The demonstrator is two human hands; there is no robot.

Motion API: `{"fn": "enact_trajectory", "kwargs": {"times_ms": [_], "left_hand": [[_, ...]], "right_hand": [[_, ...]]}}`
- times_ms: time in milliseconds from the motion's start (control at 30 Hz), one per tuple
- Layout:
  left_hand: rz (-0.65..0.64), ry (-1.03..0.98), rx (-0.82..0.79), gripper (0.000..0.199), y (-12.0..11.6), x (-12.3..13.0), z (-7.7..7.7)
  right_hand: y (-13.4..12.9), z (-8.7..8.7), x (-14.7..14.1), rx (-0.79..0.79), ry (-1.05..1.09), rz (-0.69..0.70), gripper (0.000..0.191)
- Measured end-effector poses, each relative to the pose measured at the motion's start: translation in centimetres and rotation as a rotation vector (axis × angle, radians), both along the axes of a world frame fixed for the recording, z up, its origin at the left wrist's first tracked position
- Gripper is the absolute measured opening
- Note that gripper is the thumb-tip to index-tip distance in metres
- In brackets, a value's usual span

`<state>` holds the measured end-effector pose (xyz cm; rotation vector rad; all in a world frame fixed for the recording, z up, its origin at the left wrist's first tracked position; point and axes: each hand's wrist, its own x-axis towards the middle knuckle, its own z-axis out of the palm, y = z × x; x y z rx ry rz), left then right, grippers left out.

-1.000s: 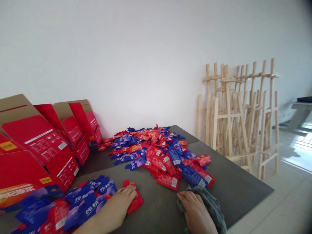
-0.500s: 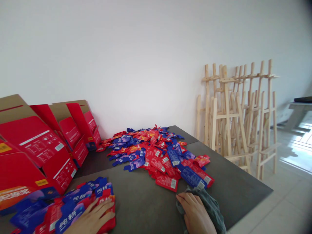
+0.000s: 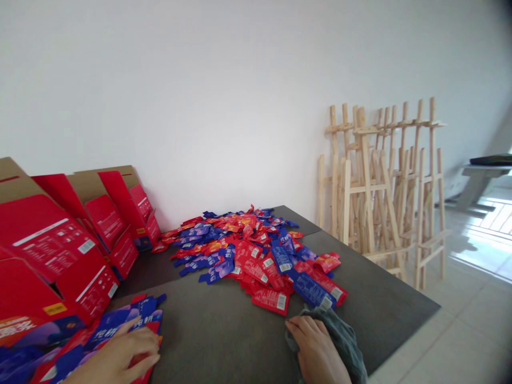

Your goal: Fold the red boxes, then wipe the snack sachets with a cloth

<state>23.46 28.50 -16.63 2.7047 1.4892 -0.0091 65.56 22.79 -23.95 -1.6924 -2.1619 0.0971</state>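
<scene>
My left hand lies over a spread of blue and red pouches at the lower left, its fingers apart and slightly bent. My right hand has its fingers curled on a dark grey-green cloth near the front of the dark table. Just beyond the cloth, a large heap of red and blue pouches reaches back toward the wall. The nearest pouches of the heap, one blue and one red, almost touch the cloth.
Open red cardboard boxes stand in a row along the left side. Wooden easels lean together beyond the table's right edge. A grey table with a dark object on it stands at the far right.
My left hand has moved left over the nearer pouches, which have shifted left with it. My right hand stays on the cloth. The view has turned slightly to the right.
</scene>
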Motion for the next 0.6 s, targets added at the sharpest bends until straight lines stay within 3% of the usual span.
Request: {"fn": "enact_trajectory", "kwargs": {"times_ms": [33, 133, 300, 400, 467, 600], "left_hand": [[0.008, -0.005, -0.049, 0.031, 0.7, 1.9, 0.8], [0.043, -0.037, 0.030, 0.023, 3.6, 7.9, 1.6], [0.240, 0.032, 0.109, 0.047, 9.4, 15.4, 0.2], [0.311, 0.062, 0.088, 0.043, 11.4, 16.8, -0.3], [0.331, 0.085, 0.076, 0.036, 11.5, 16.6, -0.2], [0.303, 0.139, 0.060, 0.032, 8.3, 15.8, -0.4]], "right_hand": [[0.0, 0.0, 0.0, -0.005, 0.007, 0.000, 0.062], [-0.1, 0.2, -0.1, -0.007, 0.036, -0.006, 0.062], [-0.2, 0.3, 0.1, 0.001, 0.069, -0.010, 0.062], [-0.2, 0.3, 0.2, 0.004, 0.089, -0.015, 0.062], [-0.2, 0.3, 0.2, -0.003, 0.098, -0.017, 0.062], [-0.2, 0.4, 0.0, -0.023, 0.118, -0.019, 0.062]]}}
